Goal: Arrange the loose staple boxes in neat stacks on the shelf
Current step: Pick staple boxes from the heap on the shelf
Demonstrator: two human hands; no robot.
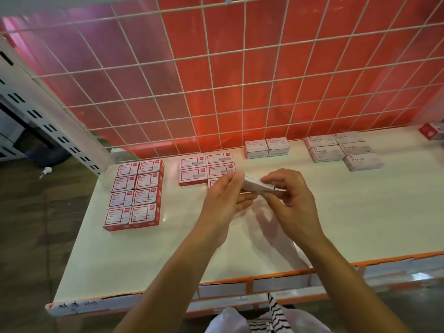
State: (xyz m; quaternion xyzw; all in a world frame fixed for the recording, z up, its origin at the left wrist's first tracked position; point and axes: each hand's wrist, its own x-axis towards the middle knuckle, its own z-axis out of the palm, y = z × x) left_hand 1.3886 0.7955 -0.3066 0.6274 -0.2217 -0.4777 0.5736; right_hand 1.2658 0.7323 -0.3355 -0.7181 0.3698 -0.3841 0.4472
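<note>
Both hands hold one small white staple box [252,183] above the middle of the white shelf [168,248]. My left hand [225,198] grips its left end, and my right hand [290,200] pinches its right end. The box is blurred and partly hidden by my fingers. On the shelf lie a block of red-and-white boxes [135,194] at the left, a smaller red-and-white group [206,168] behind my hands, a pair of white boxes [266,147], and several white STAPLES boxes [341,150] at the right.
A white wire grid [216,80] with a red panel closes the back of the shelf. A red box [432,131] sits at the far right edge. The shelf's front lip [264,282] is orange. A slotted metal upright [48,116] stands at the left.
</note>
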